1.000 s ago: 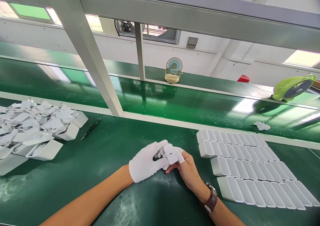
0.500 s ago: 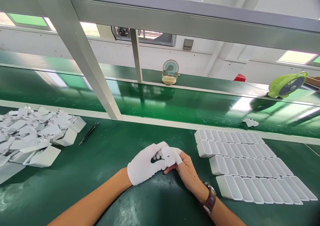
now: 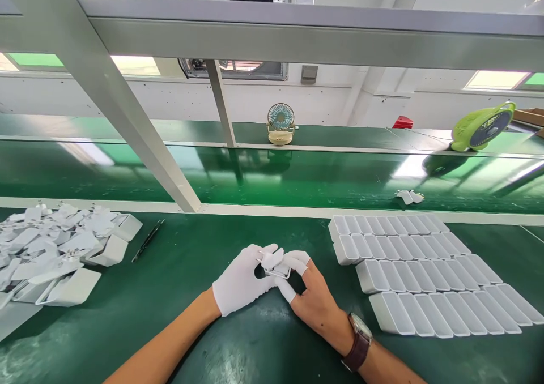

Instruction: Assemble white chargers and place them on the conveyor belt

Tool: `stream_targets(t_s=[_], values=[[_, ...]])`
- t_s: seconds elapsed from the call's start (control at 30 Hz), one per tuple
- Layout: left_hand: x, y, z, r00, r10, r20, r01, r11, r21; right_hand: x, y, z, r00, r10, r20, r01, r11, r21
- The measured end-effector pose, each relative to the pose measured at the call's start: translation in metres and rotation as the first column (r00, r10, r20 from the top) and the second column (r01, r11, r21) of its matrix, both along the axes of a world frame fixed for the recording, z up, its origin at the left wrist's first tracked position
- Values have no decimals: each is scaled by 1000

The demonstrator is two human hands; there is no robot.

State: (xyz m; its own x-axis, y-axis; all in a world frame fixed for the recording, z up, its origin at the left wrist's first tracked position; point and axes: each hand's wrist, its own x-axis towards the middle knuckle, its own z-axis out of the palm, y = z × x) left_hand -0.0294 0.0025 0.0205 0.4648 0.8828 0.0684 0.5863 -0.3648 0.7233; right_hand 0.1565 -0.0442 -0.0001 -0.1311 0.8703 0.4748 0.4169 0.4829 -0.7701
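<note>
Between my two hands, over the middle of the bench, is a small white plastic plug part (image 3: 277,264) with a metal prong showing at its left. My left hand (image 3: 244,281), in a white glove, is closed on its left side with thumb and fingertips. My right hand (image 3: 317,299) wears white finger cots and pinches the right side. Its thumb is at the lower edge, and its fingers rest at the upper right. Fingers cover part of the piece. A wristwatch (image 3: 358,341) is on my right wrist.
Many similar white parts (image 3: 59,239) lie heaped at left, beside a black pen (image 3: 148,240). Rows of white open housings (image 3: 408,282) stand at right. Behind run a green belt (image 3: 297,180) and a slanted post (image 3: 140,140). Two fans, one green (image 3: 480,129), stand farther back.
The plug part has turned from its flat slotted face to an edge-on view with a prong showing. My right fingers have shifted their hold. The camera view has tilted slightly.
</note>
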Motion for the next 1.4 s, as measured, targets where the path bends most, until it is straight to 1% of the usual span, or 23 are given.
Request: stream_targets(t_s=[0.07,0.17,0.3,0.47,0.6,0.67,0.73,0.8,0.9,1.0,1.07,1.1,1.17,1.23,1.33,1.4], values=[[0,0,2,1000,-4,-9,4,1000,-10,1,0,-1,997,24,69,-26,999,33],[-1,1,3,1000,6,13,-5,1000,-12,3,0,-2,985,39,167,-44,999,27],[-6,5,-5,999,-2,53,4,999,-44,7,1,-2,971,52,235,-68,996,62],[-11,9,-16,999,32,33,-28,993,-118,8,2,1,961,42,272,-88,984,158],[-12,12,-15,998,62,34,-55,985,-165,7,2,4,932,26,362,-92,982,165],[-12,13,-12,997,38,71,-24,982,-185,6,2,3,921,7,389,-77,983,166],[-11,13,-9,994,-1,107,24,978,-209,6,1,2,929,-20,370,-57,979,197],[-10,14,-6,991,-27,129,55,973,-224,5,0,2,948,-43,315,-37,969,243],[-9,14,-1,991,-28,130,55,977,-206,5,-1,7,972,-70,223,-5,946,323],[-8,13,0,992,-43,115,63,982,-175,6,-4,14,980,-81,179,0,911,413],[-8,13,0,990,-41,133,65,981,-181,5,-7,15,978,-42,206,-60,884,464],[-8,13,-1,990,-18,142,45,981,-189,3,-8,13,970,-14,244,-108,871,480],[-8,15,-4,990,51,134,-26,982,-187,-2,-10,4,933,30,359,-217,841,495],[-9,21,-7,988,127,90,-113,983,-144,-9,-10,-10,870,41,492,-323,801,505],[-10,42,-11,970,238,54,-235,970,-65,-18,-6,-30,771,62,633,-462,739,490],[-11,65,-10,935,351,55,-349,936,-33,-21,-1,-38,739,91,668,-507,728,461]])
